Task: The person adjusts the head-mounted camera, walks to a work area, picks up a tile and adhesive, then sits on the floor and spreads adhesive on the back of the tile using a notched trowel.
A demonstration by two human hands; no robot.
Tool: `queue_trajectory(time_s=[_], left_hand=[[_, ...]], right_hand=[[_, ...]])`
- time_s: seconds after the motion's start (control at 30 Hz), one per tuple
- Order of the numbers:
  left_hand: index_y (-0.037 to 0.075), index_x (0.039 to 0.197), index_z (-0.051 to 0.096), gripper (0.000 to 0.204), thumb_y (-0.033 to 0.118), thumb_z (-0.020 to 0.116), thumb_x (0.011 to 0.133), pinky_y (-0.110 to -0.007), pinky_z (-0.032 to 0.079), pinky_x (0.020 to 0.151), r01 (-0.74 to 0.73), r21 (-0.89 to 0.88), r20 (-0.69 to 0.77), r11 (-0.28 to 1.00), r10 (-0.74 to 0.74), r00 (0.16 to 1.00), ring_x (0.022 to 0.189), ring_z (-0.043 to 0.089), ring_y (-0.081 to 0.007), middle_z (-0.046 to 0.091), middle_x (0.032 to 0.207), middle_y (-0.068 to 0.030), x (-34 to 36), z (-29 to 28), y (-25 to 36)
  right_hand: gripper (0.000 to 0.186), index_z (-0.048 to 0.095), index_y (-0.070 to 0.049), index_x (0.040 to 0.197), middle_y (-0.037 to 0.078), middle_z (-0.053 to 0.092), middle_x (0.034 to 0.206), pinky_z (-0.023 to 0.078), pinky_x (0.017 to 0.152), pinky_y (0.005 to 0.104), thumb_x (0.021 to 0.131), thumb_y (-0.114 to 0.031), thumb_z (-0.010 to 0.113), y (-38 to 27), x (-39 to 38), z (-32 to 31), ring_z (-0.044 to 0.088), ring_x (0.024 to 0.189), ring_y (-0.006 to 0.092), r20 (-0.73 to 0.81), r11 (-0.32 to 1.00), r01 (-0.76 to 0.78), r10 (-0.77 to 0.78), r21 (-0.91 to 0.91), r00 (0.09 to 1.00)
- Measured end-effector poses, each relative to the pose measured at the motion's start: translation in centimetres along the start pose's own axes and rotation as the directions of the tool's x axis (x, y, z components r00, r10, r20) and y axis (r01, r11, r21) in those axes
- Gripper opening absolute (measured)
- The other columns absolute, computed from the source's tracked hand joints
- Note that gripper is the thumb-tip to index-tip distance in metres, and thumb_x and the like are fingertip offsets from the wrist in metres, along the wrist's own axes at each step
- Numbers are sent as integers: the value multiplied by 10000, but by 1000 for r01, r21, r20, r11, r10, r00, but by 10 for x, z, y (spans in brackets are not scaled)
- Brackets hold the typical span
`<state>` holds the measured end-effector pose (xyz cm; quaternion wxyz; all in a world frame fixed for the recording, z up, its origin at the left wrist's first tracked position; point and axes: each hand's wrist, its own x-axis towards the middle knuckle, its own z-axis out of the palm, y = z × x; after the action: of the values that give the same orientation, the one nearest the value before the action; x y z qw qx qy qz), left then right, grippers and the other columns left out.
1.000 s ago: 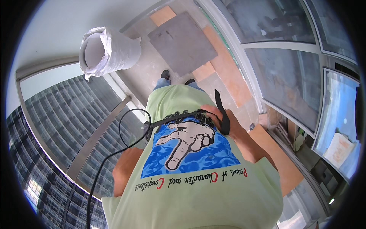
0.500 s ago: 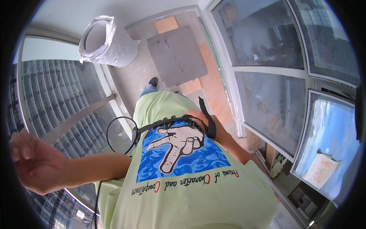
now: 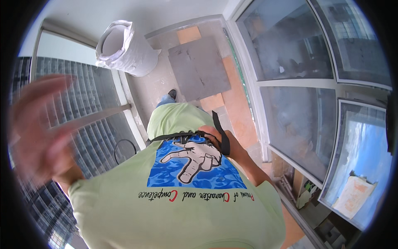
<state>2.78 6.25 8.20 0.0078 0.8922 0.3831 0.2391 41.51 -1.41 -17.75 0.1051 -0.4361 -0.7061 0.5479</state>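
Observation:
My left hand (image 3: 39, 130) is raised at the far left, in front of the window, and smeared by motion. Its fingers and thumb stand apart, with nothing visible between them. At my waist, my right hand (image 3: 210, 133) is closed round a black strap (image 3: 224, 143) against my light green T-shirt (image 3: 174, 114). One end of the strap sticks up beside the hand, while a thinner part runs left across the shirt. Some of the right fingers are hidden by the strap. A looped black cable (image 3: 115, 150) hangs left of my waist.
A white wrapped bucket-like container (image 3: 141, 56) stands ahead on the left. Grey board (image 3: 199, 66) and orange-brown pieces (image 3: 238, 103) cover parts of the floor. A large window (image 3: 78, 108) is on my left; framed glass panels (image 3: 298, 112) line the right, one opened outward.
My left hand has risen, its arm is drawn back, and its fingers have spread. The right hand stays at the strap on my waist. The whole view has shifted slightly.

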Motion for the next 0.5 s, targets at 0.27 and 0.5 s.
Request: queue_trajectory(time_s=[0.27, 0.5], left_hand=[[24, 1215, 636, 360, 296, 675, 982, -371, 509, 889, 582, -765, 617, 276, 53, 786, 1005, 647, -244, 647, 1085, -137, -42, 279, 54], [22, 1102, 654, 325, 305, 720, 957, -316, 497, 858, 815, -434, 882, 385, -5, 472, 948, 640, -162, 695, 966, -80, -33, 280, 82]], right_hand=[[286, 571, -176, 1318, 162, 696, 1107, 559, 775, 437, 1036, -220, 552, 3, -16, 26, 702, 948, 381, -277, 974, 84, -23, 210, 961], [293, 554, -165, 1334, 160, 725, 1069, 560, 792, 416, 1048, -219, 535, 6, -19, 37, 723, 949, 375, -258, 975, -2, 61, 222, 964]])
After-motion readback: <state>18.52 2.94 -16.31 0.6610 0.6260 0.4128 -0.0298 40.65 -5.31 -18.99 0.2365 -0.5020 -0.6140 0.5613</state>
